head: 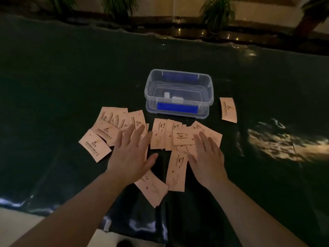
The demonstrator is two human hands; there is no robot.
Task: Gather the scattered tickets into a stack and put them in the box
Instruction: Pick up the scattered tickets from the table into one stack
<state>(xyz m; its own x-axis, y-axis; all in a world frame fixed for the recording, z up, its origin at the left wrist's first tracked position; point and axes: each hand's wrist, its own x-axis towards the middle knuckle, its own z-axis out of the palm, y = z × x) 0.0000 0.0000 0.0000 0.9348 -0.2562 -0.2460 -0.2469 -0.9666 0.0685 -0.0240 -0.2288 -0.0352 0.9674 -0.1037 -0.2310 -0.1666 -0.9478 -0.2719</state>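
Dim indoor space, low light. Work surface is a table draped in a dark glossy plastic sheet (71, 86), wrinkled, with glare patches at right and along the near edge; a pale floor strip shows at bottom left. Beyond the far edge, potted plants (216, 13) stand along a light wall, with small light points reflected below them. A clear plastic box (179, 93) with blue latches sits lidless at centre, long axis running left-right; small white pieces lie on its floor. The pale pink tickets (160, 133) lie scattered flat just in front of the box, overlapping loosely, not stacked. The left cluster fans out with long axes tilted from upright to diagonal; the middle ones lie mostly with long axis pointing away from the person, one crosswise on top. Two nearer tickets sit closer to the person, one upright, one diagonal. A lone ticket (228, 110) lies right of the box, apart from the rest, long axis pointing away. Left hand (130, 154) is spread flat, palm down, fingers extended over the left cluster, gripping nothing. Right hand (207, 157) likewise flat and open, fingers resting on the middle tickets, nothing pinched.
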